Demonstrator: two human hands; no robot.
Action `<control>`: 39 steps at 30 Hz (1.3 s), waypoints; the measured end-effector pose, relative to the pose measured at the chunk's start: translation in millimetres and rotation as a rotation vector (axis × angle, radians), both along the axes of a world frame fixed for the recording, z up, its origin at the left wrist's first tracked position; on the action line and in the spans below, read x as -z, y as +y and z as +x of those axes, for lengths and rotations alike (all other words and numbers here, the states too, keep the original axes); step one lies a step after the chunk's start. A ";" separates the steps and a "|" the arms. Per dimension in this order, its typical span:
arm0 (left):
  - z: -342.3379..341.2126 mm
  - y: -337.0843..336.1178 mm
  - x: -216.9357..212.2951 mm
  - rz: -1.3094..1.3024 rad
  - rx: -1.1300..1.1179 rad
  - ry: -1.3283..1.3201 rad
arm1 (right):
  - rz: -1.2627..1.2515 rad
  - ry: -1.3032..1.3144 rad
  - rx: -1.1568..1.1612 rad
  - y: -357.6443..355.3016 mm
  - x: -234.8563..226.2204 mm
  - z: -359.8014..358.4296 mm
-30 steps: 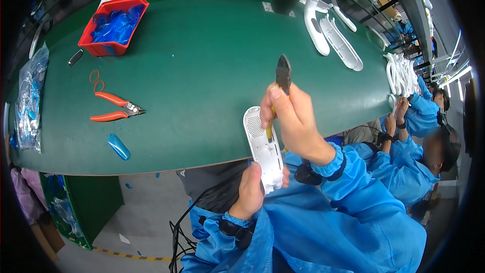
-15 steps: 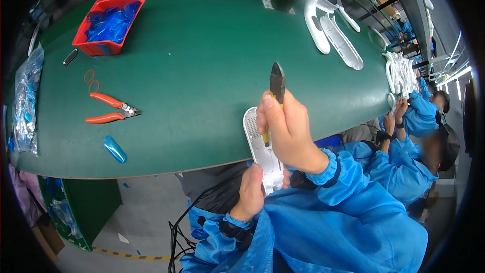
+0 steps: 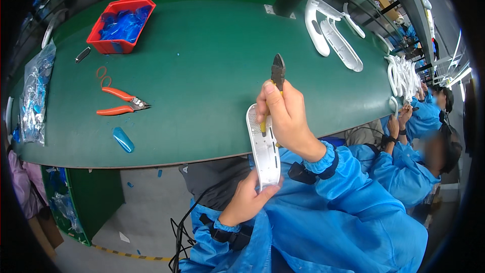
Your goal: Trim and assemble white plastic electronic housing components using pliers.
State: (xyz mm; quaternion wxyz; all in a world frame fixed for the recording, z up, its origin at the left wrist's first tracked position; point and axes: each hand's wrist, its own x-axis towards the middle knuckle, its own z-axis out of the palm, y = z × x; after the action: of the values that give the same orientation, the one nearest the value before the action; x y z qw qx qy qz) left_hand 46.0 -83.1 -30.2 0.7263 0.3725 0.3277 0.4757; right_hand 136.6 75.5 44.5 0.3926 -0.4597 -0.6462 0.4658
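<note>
My left hand (image 3: 246, 198) is closed around the lower end of a long white plastic shell (image 3: 264, 157), held at the table's front edge. Its hollow inner side faces up, and small holes dot its rounded far end. In my right hand (image 3: 289, 114) is a pair of pliers (image 3: 277, 71) with dark jaws pointing up and away from the shell. Yellow handles show below the fist, over the shell's far part. My right fingers partly cover the shell, so I cannot tell whether they touch it.
Orange-handled nippers (image 3: 124, 103) and a shiny blue piece (image 3: 123, 140) lie on the green table (image 3: 202, 71). Behind them stands a red bin (image 3: 113, 46) of blue film. A clear bag (image 3: 36, 96) is far left. White shells (image 3: 341, 45) lie back right; co-workers (image 3: 409, 167) sit at right.
My left hand has shifted down and slightly left along the shell, uncovering its lower end. The shell stands straighter. The pliers remain in my right hand, and the whole view has shifted slightly.
</note>
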 end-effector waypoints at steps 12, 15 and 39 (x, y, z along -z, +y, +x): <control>18.7 10.3 -0.5 -0.004 -0.289 0.185 | -0.009 0.112 -0.003 2.5 -10.7 9.7; 25.2 20.8 4.3 0.014 -0.357 0.178 | -0.039 0.114 -0.023 -3.9 -14.8 10.4; 28.8 21.2 5.9 -0.039 -0.404 0.156 | 0.039 -0.117 -0.130 -25.8 -11.1 5.0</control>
State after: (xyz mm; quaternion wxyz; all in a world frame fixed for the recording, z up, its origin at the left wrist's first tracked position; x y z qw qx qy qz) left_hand 74.7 -61.9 -36.1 0.5957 0.3208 0.4599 0.5750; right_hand 141.6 49.7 55.5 0.3321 -0.4354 -0.7056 0.4498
